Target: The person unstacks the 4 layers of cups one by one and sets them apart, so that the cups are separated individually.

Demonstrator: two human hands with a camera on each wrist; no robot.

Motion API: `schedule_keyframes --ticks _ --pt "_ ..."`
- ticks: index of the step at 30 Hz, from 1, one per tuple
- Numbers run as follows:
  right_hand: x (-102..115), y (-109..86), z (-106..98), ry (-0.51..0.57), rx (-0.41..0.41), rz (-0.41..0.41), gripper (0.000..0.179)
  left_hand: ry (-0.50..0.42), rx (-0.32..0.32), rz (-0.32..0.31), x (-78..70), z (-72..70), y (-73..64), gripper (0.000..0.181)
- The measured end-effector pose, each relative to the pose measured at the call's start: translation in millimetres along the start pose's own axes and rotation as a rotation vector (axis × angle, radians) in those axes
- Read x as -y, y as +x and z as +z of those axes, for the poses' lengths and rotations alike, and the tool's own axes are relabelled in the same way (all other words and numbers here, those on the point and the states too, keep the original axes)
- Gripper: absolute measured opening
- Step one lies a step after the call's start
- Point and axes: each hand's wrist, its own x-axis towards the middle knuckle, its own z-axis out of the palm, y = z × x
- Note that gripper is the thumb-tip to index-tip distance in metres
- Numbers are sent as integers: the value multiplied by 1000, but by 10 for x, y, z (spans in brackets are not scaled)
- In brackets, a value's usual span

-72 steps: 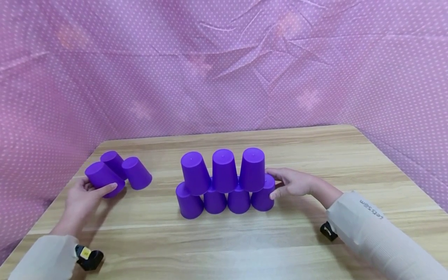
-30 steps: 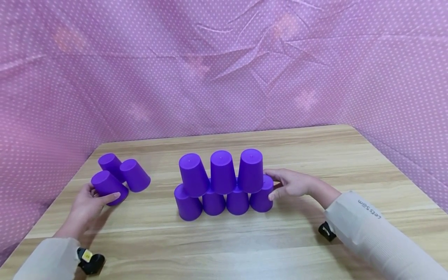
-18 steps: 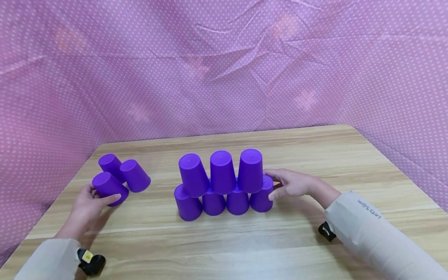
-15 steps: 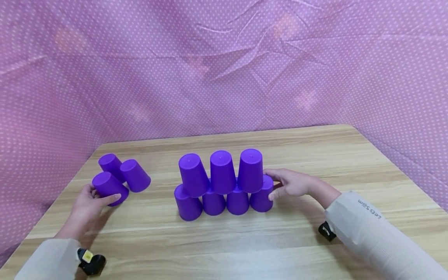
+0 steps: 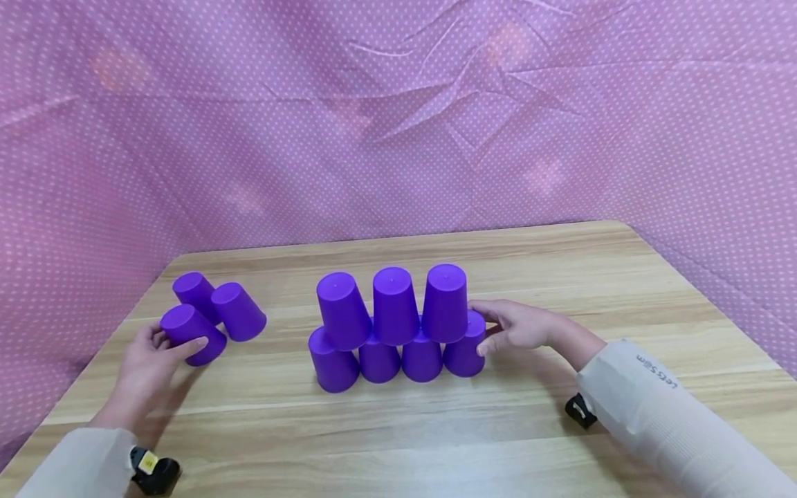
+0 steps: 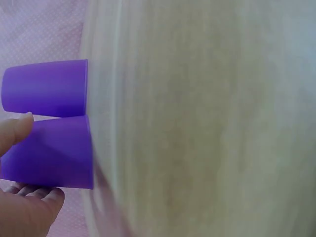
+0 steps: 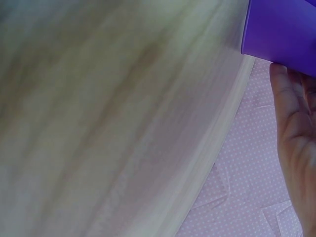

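Pink polka-dot cloth [image 5: 398, 124], creased, surrounds the far and lateral edges of a wood-grain table [image 5: 398, 436]. At the table's centre, seven inverted purple cups form a two-tier stack [image 5: 396, 311], three upright across four. Pale sleeves, right [image 5: 672, 422] and left [image 5: 81, 463], cover the forearms. The right hand [image 5: 526, 328] holds the stack's rightmost lower cup [image 5: 463, 354] lightly, thumb at the front and a finger reaching behind. The left hand [image 5: 146, 363] grips the nearest loose cup [image 5: 187, 326], thumb on one side and fingers on the other, well apart from the stack. Close beside that cup stand two more inverted cups, a right one [image 5: 239, 312] and a rear one [image 5: 194, 294]. Each wrist carries a black device, left [image 5: 160, 478] and right [image 5: 580, 412]; the left one bears a yellow label [image 5: 148, 462].
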Motion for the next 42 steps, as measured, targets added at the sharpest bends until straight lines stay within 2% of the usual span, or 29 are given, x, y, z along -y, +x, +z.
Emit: schedule_keyframes --ticks 4,6,9,13,17,23,31,35,39,42 --pt "-1 2 1 -10 -1 1 61 -1 -21 36 -74 -48 -35 93" --pt "-3 0 0 -11 -2 0 61 -6 -73 58 -121 -71 -58 89" --pt "-7 -3 -1 -11 -4 0 61 -48 -188 77 -201 -96 -91 80" --pt "-4 -5 -4 -8 -5 4 61 -258 -305 85 -314 -132 -124 58" --pt "1 -2 -10 -15 -4 3 61 -507 -357 155 -440 -114 -168 45" --pt "4 -1 -12 -23 -4 7 61 -724 -347 288 -700 58 -262 43" --pt "2 -4 -12 -25 -4 9 62 -835 -300 437 -1000 297 -424 37" --pt "5 -13 -16 -24 -8 19 61 -871 -271 554 -1102 425 -506 33" --pt "2 -10 -14 -10 -1 10 62 -925 -200 696 -1170 531 -598 30" --pt "0 -7 -10 -1 1 6 62 -940 -125 756 -1220 603 -663 30"
